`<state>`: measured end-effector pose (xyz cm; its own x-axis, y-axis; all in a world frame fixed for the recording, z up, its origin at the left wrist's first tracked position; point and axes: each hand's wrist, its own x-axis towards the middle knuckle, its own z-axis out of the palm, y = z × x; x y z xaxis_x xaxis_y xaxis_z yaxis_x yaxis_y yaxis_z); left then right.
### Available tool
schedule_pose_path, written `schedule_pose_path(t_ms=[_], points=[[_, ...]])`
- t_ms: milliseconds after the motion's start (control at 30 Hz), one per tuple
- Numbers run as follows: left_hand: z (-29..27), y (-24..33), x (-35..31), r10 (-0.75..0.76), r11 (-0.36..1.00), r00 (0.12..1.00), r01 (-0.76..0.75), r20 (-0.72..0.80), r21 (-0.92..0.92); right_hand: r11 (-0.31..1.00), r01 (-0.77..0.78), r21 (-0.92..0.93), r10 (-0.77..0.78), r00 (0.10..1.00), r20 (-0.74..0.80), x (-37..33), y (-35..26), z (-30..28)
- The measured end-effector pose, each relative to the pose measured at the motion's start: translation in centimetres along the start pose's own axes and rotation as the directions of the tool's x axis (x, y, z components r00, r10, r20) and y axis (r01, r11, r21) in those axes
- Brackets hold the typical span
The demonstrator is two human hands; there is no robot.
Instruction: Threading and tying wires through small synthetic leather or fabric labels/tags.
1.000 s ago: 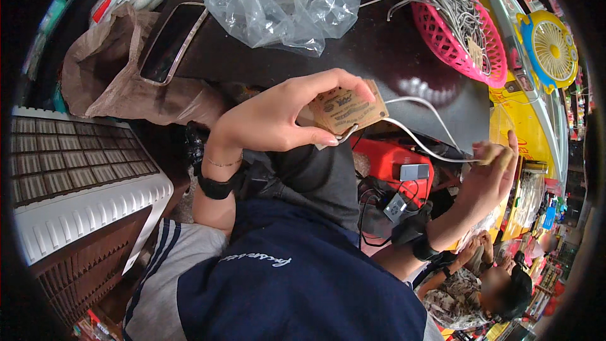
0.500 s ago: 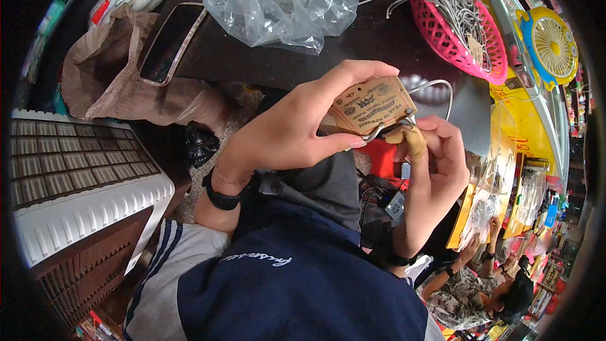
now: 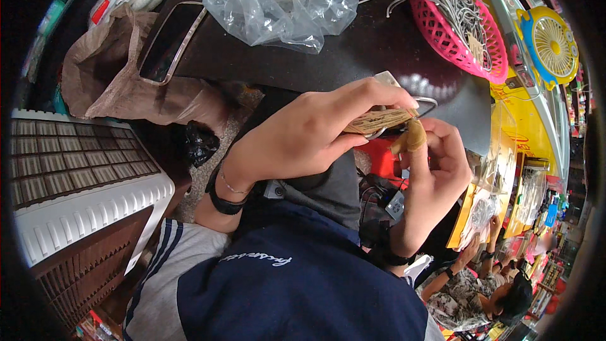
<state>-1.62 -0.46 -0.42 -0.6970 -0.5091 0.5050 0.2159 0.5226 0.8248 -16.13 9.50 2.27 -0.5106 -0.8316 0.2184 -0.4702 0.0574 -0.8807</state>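
Note:
My left hand (image 3: 303, 129) is closed round a small stack of tan printed cards (image 3: 380, 120), fingers over the top and thumb below. The stack is tilted, so its face shows only as a narrow strip. A grey wire (image 3: 432, 102) loops out past the stack's far right corner, and a bit of it shows under the cards by my thumb. Pressed together at the stack's right edge, my right hand's (image 3: 439, 167) fingers pinch the wire; its end is hidden. A tan covering wraps one of the right fingertips.
On the dark table (image 3: 252, 66) lie a clear plastic bag (image 3: 278, 22) with tan cards and a pink basket (image 3: 435, 35) of grey wires. A phone (image 3: 170, 44) lies at the left. A white slatted appliance (image 3: 82, 208) stands left; another person (image 3: 473, 297) works at the lower right.
The card stack has tipped so its printed face is now mostly out of sight. My left fingers have moved right over it, and the wire loop shows smaller.

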Motion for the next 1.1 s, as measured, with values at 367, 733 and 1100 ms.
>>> schedule_pose_path(t_ms=[367, 733, 1100], points=[[0.0, -0.1, -0.2, -0.025, 0.996, 0.999, 0.027, 0.027, -0.09, 0.934, -0.028, 0.357, -0.002, 0.996, 0.085, 0.1, 0.3, -0.2], [0.3, -0.3, 0.1, -0.005, 0.996, 1.0, 0.008, 0.028, -0.094, 0.978, 0.02, 0.206, -0.019, 1.0, -0.007, -0.1, -0.2, 0.3], [0.1, -0.5, 0.0, 0.079, 0.997, 0.996, -0.078, 0.048, -0.03, 0.844, -0.192, 0.501, 0.022, 0.946, 0.325, 0.3, 1.4, -1.6]])
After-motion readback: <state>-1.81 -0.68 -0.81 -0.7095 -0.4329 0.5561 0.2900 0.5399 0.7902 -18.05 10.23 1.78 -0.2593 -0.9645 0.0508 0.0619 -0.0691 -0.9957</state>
